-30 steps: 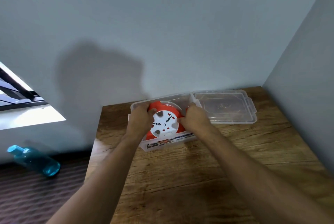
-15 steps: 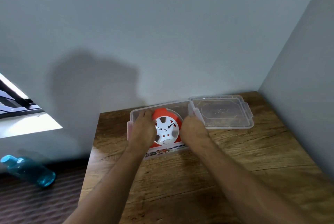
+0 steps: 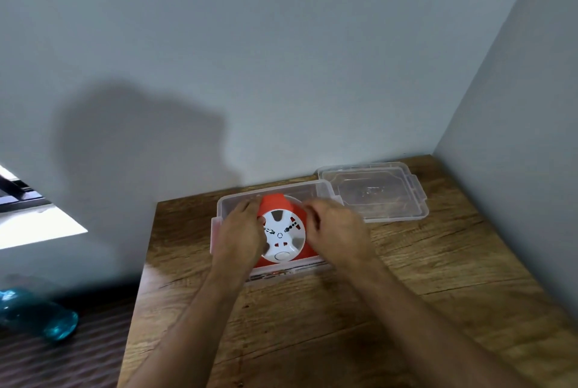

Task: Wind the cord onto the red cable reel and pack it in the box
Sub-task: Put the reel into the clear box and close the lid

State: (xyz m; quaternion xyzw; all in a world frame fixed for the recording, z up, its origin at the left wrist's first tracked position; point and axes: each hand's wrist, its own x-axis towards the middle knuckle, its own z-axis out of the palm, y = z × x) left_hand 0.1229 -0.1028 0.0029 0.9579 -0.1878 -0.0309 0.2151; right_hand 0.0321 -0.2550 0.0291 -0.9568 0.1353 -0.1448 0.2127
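red cable reel lying flat inside the clear box on the worktop, white socket face up, axis vertical. left hand and right hand each curl a grip on its rim; lid lies beside.

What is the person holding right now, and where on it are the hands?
The red cable reel, sitting in the clear box. The left hand is on its left edge, the right hand on its right edge; grip firmness cannot be told.

dim, even light | soft shadow on wall | motion blur | wide-angle bending
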